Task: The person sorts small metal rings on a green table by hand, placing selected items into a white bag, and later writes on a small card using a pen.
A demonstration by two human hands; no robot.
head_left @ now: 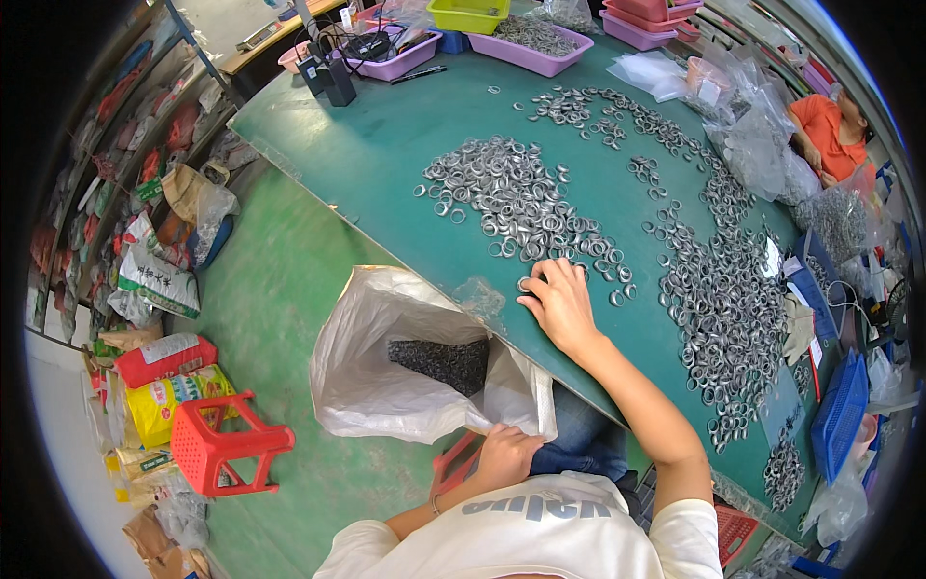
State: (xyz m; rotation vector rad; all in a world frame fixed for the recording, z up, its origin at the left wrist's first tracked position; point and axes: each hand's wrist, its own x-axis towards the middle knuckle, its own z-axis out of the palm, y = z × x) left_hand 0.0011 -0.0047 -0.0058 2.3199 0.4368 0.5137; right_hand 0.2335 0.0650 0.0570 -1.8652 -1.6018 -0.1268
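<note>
Nearest the camera, the person's left hand (503, 454) is closed on the lower rim of a large white woven plastic sack (386, 372), pinching the fabric so that the mouth stays wide. The sack stands on the green floor just beside the table edge, and a dark heap of small metal rings (441, 362) lies in its bottom. A red plastic stool (217, 446) stands to the left of the sack, well apart from it, with filled printed bags (159, 386) piled behind it along the wall.

Above the sack, the right hand (558, 301) rests palm down on the green table top (367, 145) at its near edge. The fingers are loosely curled over a few shiny silver metal rings at the tip of a broad loose pile of rings (511, 198); the grip is not fully closed, and whether any ring is actually pinched cannot be told. A second, longer band of the same rings (723, 299) runs down the right side of the table.

Farther off, at the table's far end, stand shallow pink plastic trays (531, 48), a yellow-green tray (468, 13) and clear plastic bags (752, 125). Another person in an orange top (828, 130) sits at the far right.
</note>
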